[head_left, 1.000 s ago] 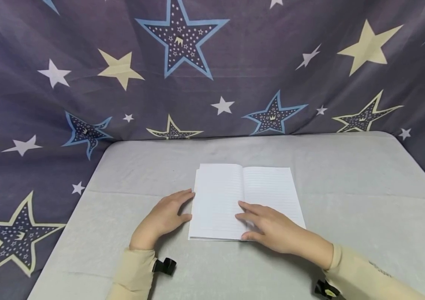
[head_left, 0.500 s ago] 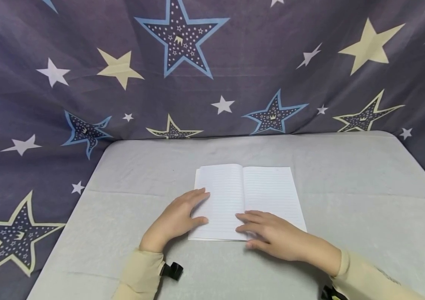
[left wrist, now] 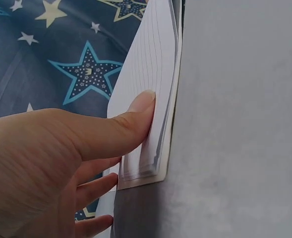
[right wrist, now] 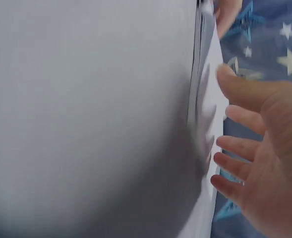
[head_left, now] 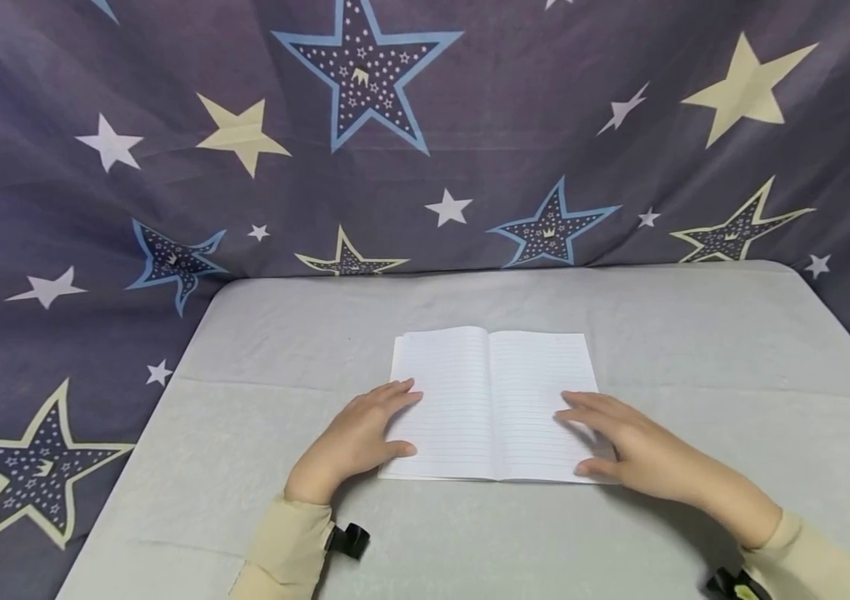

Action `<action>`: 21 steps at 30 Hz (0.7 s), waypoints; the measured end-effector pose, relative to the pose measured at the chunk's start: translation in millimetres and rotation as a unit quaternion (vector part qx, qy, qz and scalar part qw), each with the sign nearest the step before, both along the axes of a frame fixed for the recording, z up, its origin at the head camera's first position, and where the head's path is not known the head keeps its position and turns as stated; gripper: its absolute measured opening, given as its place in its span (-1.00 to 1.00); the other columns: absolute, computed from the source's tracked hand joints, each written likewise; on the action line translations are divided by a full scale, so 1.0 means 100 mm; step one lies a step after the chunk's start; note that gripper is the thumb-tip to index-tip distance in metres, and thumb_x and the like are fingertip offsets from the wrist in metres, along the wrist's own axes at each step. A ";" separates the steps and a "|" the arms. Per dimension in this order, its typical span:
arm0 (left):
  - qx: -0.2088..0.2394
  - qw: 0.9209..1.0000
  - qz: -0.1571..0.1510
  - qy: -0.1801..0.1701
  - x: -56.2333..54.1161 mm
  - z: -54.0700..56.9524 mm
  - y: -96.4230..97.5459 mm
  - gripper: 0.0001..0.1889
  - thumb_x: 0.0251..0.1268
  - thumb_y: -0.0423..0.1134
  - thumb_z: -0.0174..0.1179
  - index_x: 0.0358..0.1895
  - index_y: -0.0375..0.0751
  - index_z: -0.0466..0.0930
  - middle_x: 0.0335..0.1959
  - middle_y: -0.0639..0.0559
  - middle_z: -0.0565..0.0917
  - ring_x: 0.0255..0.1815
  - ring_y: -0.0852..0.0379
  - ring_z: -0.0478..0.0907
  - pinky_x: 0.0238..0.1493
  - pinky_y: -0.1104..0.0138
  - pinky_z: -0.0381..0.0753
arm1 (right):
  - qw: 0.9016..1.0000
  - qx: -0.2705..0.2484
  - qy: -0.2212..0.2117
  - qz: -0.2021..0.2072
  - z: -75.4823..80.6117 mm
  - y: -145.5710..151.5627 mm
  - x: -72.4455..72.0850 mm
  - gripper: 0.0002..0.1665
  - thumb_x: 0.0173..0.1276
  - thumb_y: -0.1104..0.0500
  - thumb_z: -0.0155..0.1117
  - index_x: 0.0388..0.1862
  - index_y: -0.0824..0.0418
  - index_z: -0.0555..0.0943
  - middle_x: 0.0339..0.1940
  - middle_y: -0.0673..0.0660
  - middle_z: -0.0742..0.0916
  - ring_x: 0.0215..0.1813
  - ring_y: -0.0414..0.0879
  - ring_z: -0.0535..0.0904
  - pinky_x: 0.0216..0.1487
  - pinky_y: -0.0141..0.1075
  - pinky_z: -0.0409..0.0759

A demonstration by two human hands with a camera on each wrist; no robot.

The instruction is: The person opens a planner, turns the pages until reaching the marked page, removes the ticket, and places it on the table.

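A notebook (head_left: 443, 408) with blank lined pages lies spread flat on the grey-covered table. My left hand (head_left: 357, 433) rests on its left page near the outer edge. In the left wrist view the thumb of that hand (left wrist: 51, 148) lies on the lined page (left wrist: 148, 64), close to the corner, with the other fingers beyond the edge. My right hand (head_left: 642, 442) is over the right page's outer edge, fingers spread. The right wrist view has the right hand's fingers (right wrist: 237, 148) relaxed beside the page edge, nothing between them.
The grey cloth of the table (head_left: 282, 333) surrounds the notebook. A dark curtain (head_left: 470, 100) printed with stars hangs behind the table and along its sides. Each wrist carries a small black camera, such as the left camera (head_left: 350, 542).
The left page now shows lines where a blank one lay. My left hand has shifted right onto the page, while my right hand has moved from the fold to the right edge.
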State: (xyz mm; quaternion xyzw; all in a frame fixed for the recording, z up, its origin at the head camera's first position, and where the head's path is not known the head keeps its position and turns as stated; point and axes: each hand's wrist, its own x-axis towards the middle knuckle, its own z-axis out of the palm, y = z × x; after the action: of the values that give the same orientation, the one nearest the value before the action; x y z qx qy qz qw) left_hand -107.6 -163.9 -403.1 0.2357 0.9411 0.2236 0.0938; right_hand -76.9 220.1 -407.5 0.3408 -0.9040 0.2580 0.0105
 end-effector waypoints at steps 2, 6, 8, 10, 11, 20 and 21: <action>-0.002 1.000 0.001 -0.004 0.00 0.00 -0.01 -0.24 0.07 -0.11 0.48 0.39 -0.18 0.43 0.49 -0.10 0.31 0.49 -0.14 0.21 0.45 -0.06 0.18 | 1.000 0.002 0.003 -0.003 -0.04 0.11 -0.03 -0.20 0.01 0.05 0.60 0.28 0.17 0.56 0.39 0.28 0.49 0.37 0.28 0.36 0.47 -0.16 0.19; -0.002 1.000 -0.001 -0.005 -0.01 0.00 -0.01 -0.24 0.08 -0.11 0.48 0.39 -0.19 0.43 0.49 -0.11 0.31 0.49 -0.14 0.21 0.45 -0.06 0.18 | 1.000 0.000 0.004 0.001 -0.10 0.23 -0.06 -0.12 -0.11 0.02 0.64 0.26 0.19 0.57 0.40 0.31 0.47 0.37 0.33 0.33 0.45 -0.51 -0.07; -0.001 1.000 -0.003 -0.004 -0.01 0.00 -0.01 -0.24 0.08 -0.11 0.48 0.40 -0.20 0.43 0.49 -0.11 0.31 0.49 -0.14 0.21 0.45 -0.07 0.17 | 1.000 0.000 0.004 0.003 -0.10 0.24 -0.07 -0.11 -0.12 -0.03 0.63 0.25 0.20 0.59 0.40 0.31 0.47 0.37 0.33 0.34 0.48 -0.36 0.08; 0.000 1.000 -0.003 -0.004 -0.01 0.00 -0.02 -0.23 0.08 -0.11 0.48 0.40 -0.20 0.43 0.48 -0.11 0.31 0.49 -0.15 0.21 0.44 -0.08 0.18 | 1.000 0.005 0.002 0.001 -0.10 0.24 -0.08 -0.12 -0.10 -0.08 0.61 0.25 0.19 0.59 0.39 0.31 0.47 0.37 0.32 0.34 0.42 -0.09 0.25; 0.000 1.000 -0.003 -0.004 -0.01 0.00 -0.02 -0.23 0.08 -0.11 0.48 0.40 -0.20 0.43 0.49 -0.11 0.31 0.49 -0.14 0.20 0.44 -0.07 0.18 | 1.000 0.009 0.000 -0.001 -0.09 0.23 -0.08 -0.12 -0.10 -0.10 0.59 0.24 0.20 0.59 0.39 0.31 0.48 0.36 0.32 0.35 0.36 0.04 0.31; 0.002 1.000 -0.006 -0.006 -0.01 -0.01 -0.01 -0.23 0.08 -0.11 0.48 0.40 -0.21 0.42 0.48 -0.12 0.31 0.49 -0.15 0.21 0.44 -0.08 0.19 | 0.998 0.039 -0.010 -0.038 -0.02 0.13 -0.05 -0.21 -0.05 -0.02 0.61 0.18 0.25 0.63 0.36 0.31 0.51 0.36 0.29 0.38 0.27 0.21 0.37; 0.002 1.000 -0.006 -0.007 -0.01 0.00 -0.01 -0.23 0.08 -0.11 0.48 0.40 -0.21 0.42 0.48 -0.12 0.31 0.49 -0.15 0.21 0.44 -0.08 0.19 | 0.998 0.043 -0.009 -0.042 -0.01 0.12 -0.05 -0.23 -0.04 -0.01 0.61 0.18 0.25 0.63 0.36 0.30 0.51 0.36 0.28 0.38 0.28 0.20 0.37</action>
State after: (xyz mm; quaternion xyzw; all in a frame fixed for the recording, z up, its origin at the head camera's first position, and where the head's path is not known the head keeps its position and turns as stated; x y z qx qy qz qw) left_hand -108.9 -165.1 -403.3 0.2404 0.9385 0.2264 0.1009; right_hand -81.6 232.0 -408.1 0.3003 -0.9278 0.2214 -0.0011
